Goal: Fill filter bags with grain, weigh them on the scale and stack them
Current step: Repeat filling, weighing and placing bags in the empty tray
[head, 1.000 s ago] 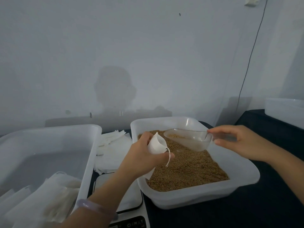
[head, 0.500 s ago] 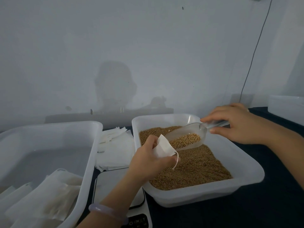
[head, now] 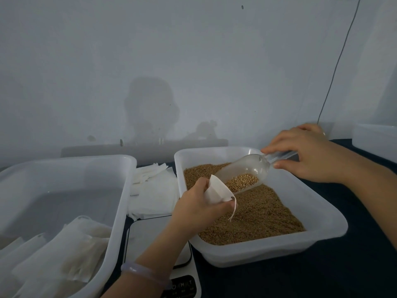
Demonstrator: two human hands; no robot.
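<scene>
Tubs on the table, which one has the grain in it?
The right tub, under both hands; the left tub holds only white bags.

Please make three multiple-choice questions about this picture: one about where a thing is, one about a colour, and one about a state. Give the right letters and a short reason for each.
1. Where is the scale?
A. between the two tubs, near the person
B. inside the grain tub
C. on the far right of the table

2. What colour is the bracelet on the left wrist?
A. black
B. pale lilac
C. bright red

3. What state is the scoop in?
A. lying empty on the table
B. buried in the grain
C. held, with grain inside, tilted towards the filter bag

Answers:
1 A: its platform lies between the left tub and the grain tub.
2 B: the band looks pale lilac.
3 C: the right hand holds its handle, and the left hand holds the bag at its mouth.
</scene>
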